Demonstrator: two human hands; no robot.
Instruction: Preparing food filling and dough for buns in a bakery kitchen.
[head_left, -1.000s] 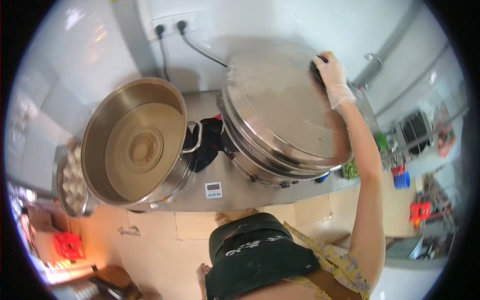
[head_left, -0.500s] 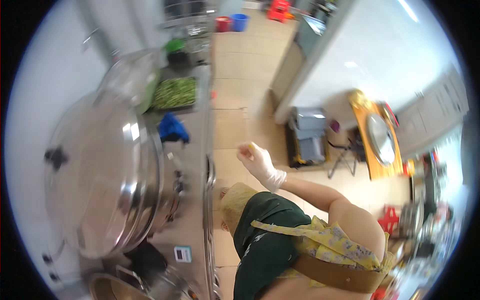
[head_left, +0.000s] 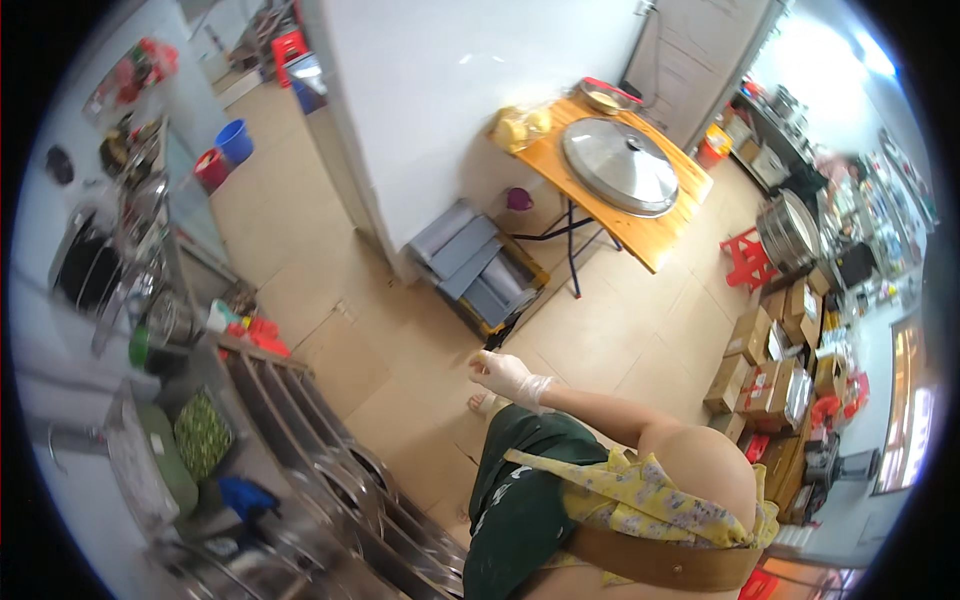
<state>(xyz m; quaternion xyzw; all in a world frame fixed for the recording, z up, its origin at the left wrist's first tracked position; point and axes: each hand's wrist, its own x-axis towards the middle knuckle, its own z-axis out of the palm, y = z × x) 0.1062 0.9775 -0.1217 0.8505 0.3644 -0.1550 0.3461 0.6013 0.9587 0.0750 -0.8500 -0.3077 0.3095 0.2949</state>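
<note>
My right hand point(head_left: 503, 378), in a thin whitish see-through glove, hangs in the air over the tiled floor in front of my dark green apron point(head_left: 535, 470). Its fingers are curled together. A small yellowish bit shows at the fingertips, too small to name. Nearest to the hand is a black crate point(head_left: 535, 285) on the floor, with grey boxes or lids point(head_left: 470, 255) in it. My left hand is out of the picture.
A folding wooden table point(head_left: 640, 235) carries a large round metal lid point(head_left: 620, 165) and a bag of yellow things point(head_left: 522, 127). Cardboard boxes point(head_left: 765, 385) line the right. The steel counter point(head_left: 240, 445) at lower left holds a tray of chopped greens point(head_left: 202, 435) and a blue cloth point(head_left: 247, 496).
My view has swung right, away from the big steamer on the counter, so the table and boxes show more fully. My right hand stays raised with its fingers curled.
</note>
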